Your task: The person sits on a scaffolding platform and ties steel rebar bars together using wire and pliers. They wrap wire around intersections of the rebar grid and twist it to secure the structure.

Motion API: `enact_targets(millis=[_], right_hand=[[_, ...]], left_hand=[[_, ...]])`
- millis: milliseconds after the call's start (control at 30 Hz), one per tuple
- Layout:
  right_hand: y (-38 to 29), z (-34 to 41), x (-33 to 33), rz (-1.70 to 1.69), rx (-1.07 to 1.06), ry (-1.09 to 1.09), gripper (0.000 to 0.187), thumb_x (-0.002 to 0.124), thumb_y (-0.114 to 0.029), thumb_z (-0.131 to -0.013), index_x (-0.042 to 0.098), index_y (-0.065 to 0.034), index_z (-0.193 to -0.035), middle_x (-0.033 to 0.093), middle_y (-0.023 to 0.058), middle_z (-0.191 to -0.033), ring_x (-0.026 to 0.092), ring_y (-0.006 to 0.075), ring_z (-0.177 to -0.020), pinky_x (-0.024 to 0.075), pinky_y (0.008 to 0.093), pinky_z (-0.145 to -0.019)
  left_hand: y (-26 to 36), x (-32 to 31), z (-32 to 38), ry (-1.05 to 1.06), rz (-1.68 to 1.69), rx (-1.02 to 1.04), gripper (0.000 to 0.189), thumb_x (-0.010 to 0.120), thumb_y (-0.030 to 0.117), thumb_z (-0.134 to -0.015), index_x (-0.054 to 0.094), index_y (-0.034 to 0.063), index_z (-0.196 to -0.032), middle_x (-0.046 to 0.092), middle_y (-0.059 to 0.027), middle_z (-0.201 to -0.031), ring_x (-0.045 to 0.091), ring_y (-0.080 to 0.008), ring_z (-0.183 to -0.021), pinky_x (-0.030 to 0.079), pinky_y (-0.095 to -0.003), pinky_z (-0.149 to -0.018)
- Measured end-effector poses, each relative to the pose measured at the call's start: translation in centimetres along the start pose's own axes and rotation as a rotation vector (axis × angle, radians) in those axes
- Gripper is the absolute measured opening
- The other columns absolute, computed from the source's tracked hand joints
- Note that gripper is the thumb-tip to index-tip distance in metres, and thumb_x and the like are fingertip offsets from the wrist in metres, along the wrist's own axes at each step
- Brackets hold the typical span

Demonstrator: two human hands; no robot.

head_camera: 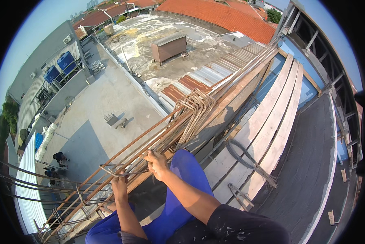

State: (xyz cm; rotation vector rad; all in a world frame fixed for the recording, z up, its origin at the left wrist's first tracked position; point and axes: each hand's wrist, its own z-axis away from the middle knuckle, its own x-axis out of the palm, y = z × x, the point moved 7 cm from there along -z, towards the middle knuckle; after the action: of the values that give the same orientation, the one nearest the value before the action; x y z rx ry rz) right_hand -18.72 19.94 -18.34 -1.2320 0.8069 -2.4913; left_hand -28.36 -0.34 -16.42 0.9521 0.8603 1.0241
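Observation:
Long rusty rebar runs diagonally along the edge before me, with bent steel stirrups around its lower-left stretch. My left hand grips one rectangular steel stirrup at its near side. Up and to the right, my right hand is closed at the bars, its thumb and forefinger against them; its palm side is hidden. A bunch of stirrups hangs over the bars beyond my right hand. Pincers lie with handles apart on the planks, below a coil of tie wire.
Wooden planks stretch along my right, beside a dark rendered slab. Left of the bars is a drop to a lower concrete roof, where people are at work. Corrugated metal sheets lie past the bars.

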Motion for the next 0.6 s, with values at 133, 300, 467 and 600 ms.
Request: enact_targets(millis=[133,300,467,600], right_hand=[[-0.4,0.0,-0.3,0.014,-0.002,-0.024,0.040,0.056,-0.040,-0.109,0.060,-0.0029,-0.122,0.060,0.0022,-0.087,0.031,0.0058,-0.047,0.0249,0.0252,-0.045],[-0.2,0.0,-0.3,0.009,-0.010,-0.052,0.045,0.055,-0.042,-0.109,0.058,-0.0022,-0.130,0.066,0.0047,-0.095,0.029,0.0058,-0.047,0.0238,0.0260,-0.044],[-0.1,-0.6,-0.5,0.033,0.023,-0.047,0.036,0.054,-0.038,-0.110,0.059,-0.0054,-0.123,0.071,0.0080,-0.101,0.030,0.0061,-0.045,0.0241,0.0253,-0.040],[-1.0,-0.1,-0.4,0.062,-0.044,-0.111,0.039,0.050,-0.033,-0.112,0.053,0.0021,-0.128,0.059,0.0253,-0.143,0.033,0.0061,-0.048,0.0281,0.0225,-0.042]], left_hand=[[2.2,-0.8,1.4,-0.006,-0.272,0.043,0.030,0.059,0.018,-0.106,0.072,-0.0062,-0.117,0.077,-0.0138,-0.101,0.075,-0.0200,-0.093,0.056,-0.0362,-0.076],[8.8,-1.4,4.6,0.000,-0.637,0.384,0.027,0.064,0.015,-0.096,0.073,-0.0077,-0.109,0.076,-0.0133,-0.090,0.075,-0.0235,-0.091,0.056,-0.0378,-0.080],[7.5,-3.0,4.1,-0.011,0.231,-0.123,0.039,0.065,0.037,-0.103,0.067,0.0003,-0.117,0.071,-0.0077,-0.101,0.071,-0.0202,-0.096,0.057,-0.0336,-0.083],[8.4,-1.4,1.6,-0.106,-0.126,0.064,0.027,0.065,0.026,-0.105,0.068,-0.0006,-0.108,0.070,-0.0045,-0.093,0.066,-0.0117,-0.084,0.057,-0.0287,-0.080]])
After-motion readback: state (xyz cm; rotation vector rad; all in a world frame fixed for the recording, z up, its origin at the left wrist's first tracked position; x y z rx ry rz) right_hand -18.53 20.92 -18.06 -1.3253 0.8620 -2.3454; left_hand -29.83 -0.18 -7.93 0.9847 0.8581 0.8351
